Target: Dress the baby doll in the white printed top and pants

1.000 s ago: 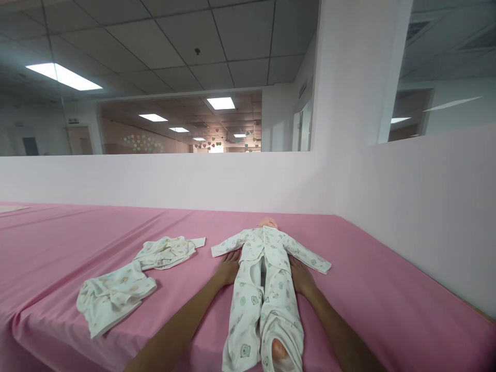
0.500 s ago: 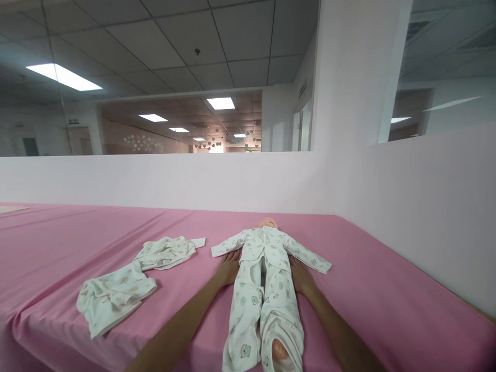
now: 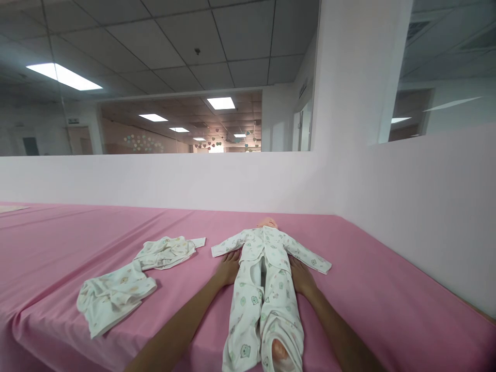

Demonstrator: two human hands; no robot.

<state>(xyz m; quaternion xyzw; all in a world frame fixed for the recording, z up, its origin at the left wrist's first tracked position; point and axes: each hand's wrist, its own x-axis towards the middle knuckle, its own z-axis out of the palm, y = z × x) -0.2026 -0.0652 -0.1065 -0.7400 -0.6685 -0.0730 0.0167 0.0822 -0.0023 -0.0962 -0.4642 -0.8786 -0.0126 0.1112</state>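
A doll (image 3: 268,222) lies on its back on the pink cloth, dressed in a white printed top (image 3: 259,243) and matching trousers (image 3: 279,289). Its sleeves spread out to both sides, and a bit of its skin shows at the right trouser opening. My left hand (image 3: 228,267) lies open on the cloth against the doll's left-hand side in the view, fingertips near the sleeve. On the other side my right hand (image 3: 301,275) rests open beside the waist, its fingers partly under the right sleeve. Neither hand grips anything visible.
Two crumpled white printed garments, one farther back (image 3: 166,253) and one nearer (image 3: 116,294), lie left of my left arm on the pink cloth (image 3: 186,294). A white wall (image 3: 174,181) with windows borders the back and right. A pale item (image 3: 11,208) sits at the far left edge.
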